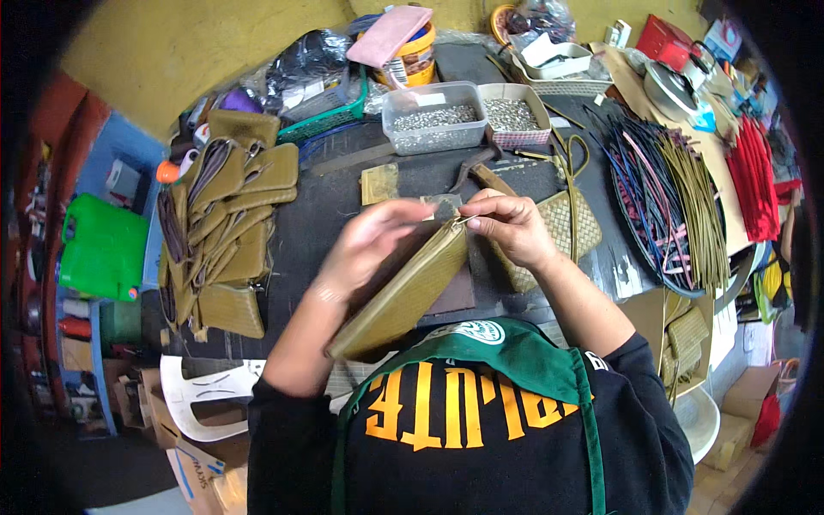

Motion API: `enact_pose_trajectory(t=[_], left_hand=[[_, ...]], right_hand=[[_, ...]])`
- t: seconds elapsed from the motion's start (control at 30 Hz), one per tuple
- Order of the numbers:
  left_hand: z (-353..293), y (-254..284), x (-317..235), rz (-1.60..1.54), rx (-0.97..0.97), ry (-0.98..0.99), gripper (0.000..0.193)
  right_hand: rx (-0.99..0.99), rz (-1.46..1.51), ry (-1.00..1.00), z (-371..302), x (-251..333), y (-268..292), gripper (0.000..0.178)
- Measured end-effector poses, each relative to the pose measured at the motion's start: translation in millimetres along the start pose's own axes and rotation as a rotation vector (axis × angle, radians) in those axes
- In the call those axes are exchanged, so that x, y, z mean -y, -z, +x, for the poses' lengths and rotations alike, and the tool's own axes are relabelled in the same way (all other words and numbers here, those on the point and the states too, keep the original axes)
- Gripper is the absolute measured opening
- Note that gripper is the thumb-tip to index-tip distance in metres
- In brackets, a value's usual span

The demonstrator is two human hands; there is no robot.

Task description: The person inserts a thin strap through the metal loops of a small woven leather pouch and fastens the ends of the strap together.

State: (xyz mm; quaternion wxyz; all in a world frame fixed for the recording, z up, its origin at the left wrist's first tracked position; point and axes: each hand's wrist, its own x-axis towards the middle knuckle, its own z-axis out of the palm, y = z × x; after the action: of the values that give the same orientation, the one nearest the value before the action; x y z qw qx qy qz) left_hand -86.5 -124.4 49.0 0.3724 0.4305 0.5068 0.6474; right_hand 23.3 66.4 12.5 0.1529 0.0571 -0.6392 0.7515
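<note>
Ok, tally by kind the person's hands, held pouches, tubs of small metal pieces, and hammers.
Hands: 2 (left hand, right hand)
Held olive pouch: 1
Tubs: 2 (clear tub, checked tub)
Hammer: 1
Total: 6

I've got the pouch (410,287) pinched at its top corner mid-frame: olive, textured, flat, tilted, bottom end toward lower left.

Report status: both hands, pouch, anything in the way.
Right hand pinching upper corner of olive pouch; left hand blurred beside it, grip unclear. Pouch tilted. Hammer and woven bag near right hand, neither covering the pouch.
</note>
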Motion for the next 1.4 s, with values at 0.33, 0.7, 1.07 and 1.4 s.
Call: enact_pose_trajectory(t=[0.33, 0.7, 1.07, 1.4], left_hand=[[40.5, -59.6, 42.5, 0.436, 0.037, 0.035, 0.026], [34.8, -69.8, 35.1, 0.509, -0.028, -0.024, 0.011], [56.8, -75.9, 23.6, 0.444, 0.233, 0.081, 0.015], [63.3, -94.0, 38.8, 0.172, 0.195, 0.337, 0.023]], right_hand=[[-0.133, 0.011, -0.080, -20.8, 26.7, 21.4, 0.036], [-0.558, -0.900, -0.328, -71.0, 9.4, 90.7, 0.016], [-0.616, -0.702, -0.589, -119.7, -20.1, 90.3, 0.031], [-0.573, 0.176, -0.185, -61.8, 38.3, 29.3, 0.011]])
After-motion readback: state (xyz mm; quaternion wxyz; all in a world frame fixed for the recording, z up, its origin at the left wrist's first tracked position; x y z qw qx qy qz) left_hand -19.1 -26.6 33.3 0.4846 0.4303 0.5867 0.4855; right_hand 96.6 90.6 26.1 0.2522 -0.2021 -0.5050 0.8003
